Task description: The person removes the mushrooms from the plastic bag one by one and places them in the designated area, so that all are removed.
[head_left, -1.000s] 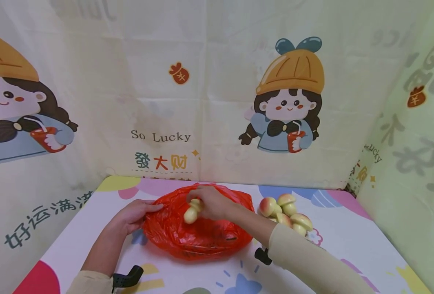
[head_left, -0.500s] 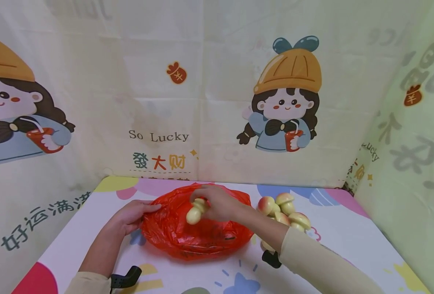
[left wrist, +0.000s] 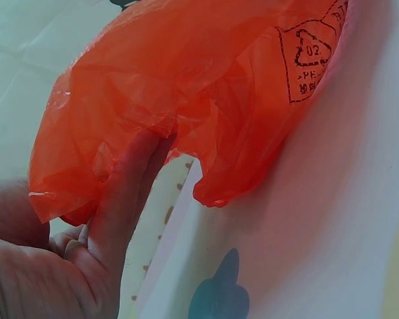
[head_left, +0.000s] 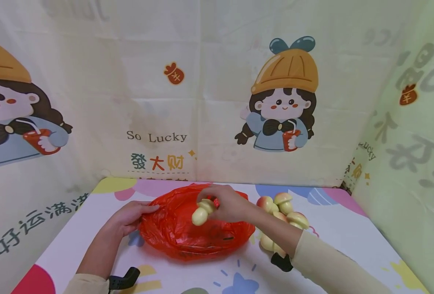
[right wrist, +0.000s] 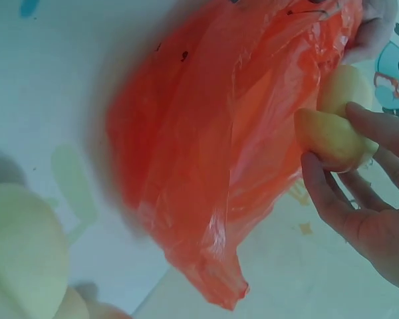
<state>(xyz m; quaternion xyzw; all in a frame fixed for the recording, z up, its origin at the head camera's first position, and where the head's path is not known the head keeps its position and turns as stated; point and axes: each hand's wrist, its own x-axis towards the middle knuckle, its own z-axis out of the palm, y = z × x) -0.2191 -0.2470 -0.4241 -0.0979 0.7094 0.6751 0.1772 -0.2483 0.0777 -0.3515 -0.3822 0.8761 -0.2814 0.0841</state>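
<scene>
A red plastic bag (head_left: pixel 187 241) lies mouth up on the table, opened wide. At its left rim my left hand (head_left: pixel 131 216) pinches the plastic between thumb and fingers; the left wrist view shows the fingers behind the thin film (left wrist: pixel 166 80). Over the bag's mouth, my right hand (head_left: pixel 229 204) holds a pale yellow toy mushroom (head_left: pixel 202 212) by its cap, stem pointing down and left. In the right wrist view the thumb and fingers press on the mushroom's cap (right wrist: pixel 332 139). Whether anything lies deep inside the bag cannot be seen.
Several more toy mushrooms (head_left: pixel 284 203) with pinkish caps sit in a group right of the bag, partly behind my right forearm. Black wrist-camera mounts (head_left: pixel 124 279) sit at both wrists. A printed cloth wall (head_left: pixel 217 163) stands behind the patterned table (head_left: pixel 334 237).
My right hand with the toy mushroom has shifted a little to the right above the bag, uncovering more mushrooms beside the forearm. My left hand keeps its hold on the bag's rim.
</scene>
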